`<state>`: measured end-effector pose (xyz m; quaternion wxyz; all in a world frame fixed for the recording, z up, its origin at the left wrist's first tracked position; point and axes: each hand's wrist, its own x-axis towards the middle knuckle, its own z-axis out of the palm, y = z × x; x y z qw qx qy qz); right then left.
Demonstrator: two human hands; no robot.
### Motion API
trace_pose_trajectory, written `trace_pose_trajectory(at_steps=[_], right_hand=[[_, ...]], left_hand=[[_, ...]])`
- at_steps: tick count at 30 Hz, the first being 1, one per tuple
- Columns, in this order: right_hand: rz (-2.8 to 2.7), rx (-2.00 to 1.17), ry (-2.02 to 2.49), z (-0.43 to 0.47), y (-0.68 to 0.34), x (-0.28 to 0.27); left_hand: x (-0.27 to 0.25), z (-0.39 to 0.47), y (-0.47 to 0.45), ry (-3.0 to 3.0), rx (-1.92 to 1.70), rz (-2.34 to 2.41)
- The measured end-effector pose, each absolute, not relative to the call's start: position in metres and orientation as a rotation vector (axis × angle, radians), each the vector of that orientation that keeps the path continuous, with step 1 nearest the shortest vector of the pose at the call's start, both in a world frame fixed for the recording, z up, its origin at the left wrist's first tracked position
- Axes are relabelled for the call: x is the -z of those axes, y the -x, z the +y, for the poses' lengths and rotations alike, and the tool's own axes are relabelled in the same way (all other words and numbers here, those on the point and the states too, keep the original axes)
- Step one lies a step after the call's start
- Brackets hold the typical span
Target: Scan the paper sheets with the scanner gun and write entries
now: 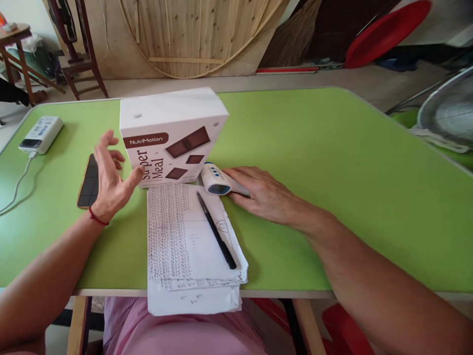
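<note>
A white NutriMotion "Super Meal" box (pixel 173 128) stands on the green table. My left hand (pixel 113 175) is at its left side, fingers spread and raised; the thumb overlaps the box's lower left edge, and I cannot tell if it touches. My right hand (pixel 258 195) is closed around the handle of a white and blue handheld infrared thermometer (pixel 215 178), which lies at the box's lower right corner. In front of the box is a stack of handwritten papers (pixel 173 246), with a black pen (pixel 217 230) lying across it.
A dark-screened phone (pixel 88 185) lies behind my left wrist. Farther left, a white power bank (pixel 42 134) has a white cable (pixel 22 182) plugged in. The green table (pixel 314 148) extends to the right. Beyond it are a wooden chair (pixel 79 61) and a red round object (pixel 388 32).
</note>
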<state>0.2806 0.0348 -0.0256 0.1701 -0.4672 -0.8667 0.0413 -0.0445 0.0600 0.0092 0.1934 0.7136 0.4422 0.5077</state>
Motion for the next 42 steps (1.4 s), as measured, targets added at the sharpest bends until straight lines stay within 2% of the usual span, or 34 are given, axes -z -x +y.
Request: trace_pose_trajectory(at_steps=[2,4,6,7,10,14,23,28,34,42], right_hand=[[-2.434,-0.130,1.320,0.034,-0.280,0.026],[-2.400,-0.165,1.309,0.035,-0.280,0.026],[-2.365,-0.182,1.308,0.035,-0.280,0.026],[-2.352,-0.179,1.309,0.036,-0.280,0.026],[-2.337,-0.162,1.292,0.036,-0.282,0.022],[-2.317,-0.205,1.264,0.033,-0.283,0.015],[-2.285,-0.115,1.301,0.032,-0.283,0.015],[-2.295,-0.198,1.321,0.034,-0.289,0.022],[-2.135,-0.184,1.205,0.006,-0.266,-0.005],[-2.195,-0.469,1.387,-0.011,-0.232,-0.003]], left_hand=[[-0.015,0.050,0.040,-2.223,-1.728,1.297],[-0.019,0.039,0.032,-2.527,-1.734,1.160],[-0.019,0.028,0.024,-2.817,-1.344,0.753],[-0.017,0.024,0.020,-2.904,-1.083,0.706],[-0.010,0.014,0.011,-2.909,-0.435,0.909],[-0.006,0.009,0.007,-2.815,-0.105,1.028],[-0.002,0.020,0.005,-2.685,-0.110,1.041],[0.005,0.025,0.007,-2.733,-0.194,0.980],[0.005,0.016,0.007,-2.737,-0.334,0.945],[0.004,0.015,0.006,-2.747,-0.362,0.941]])
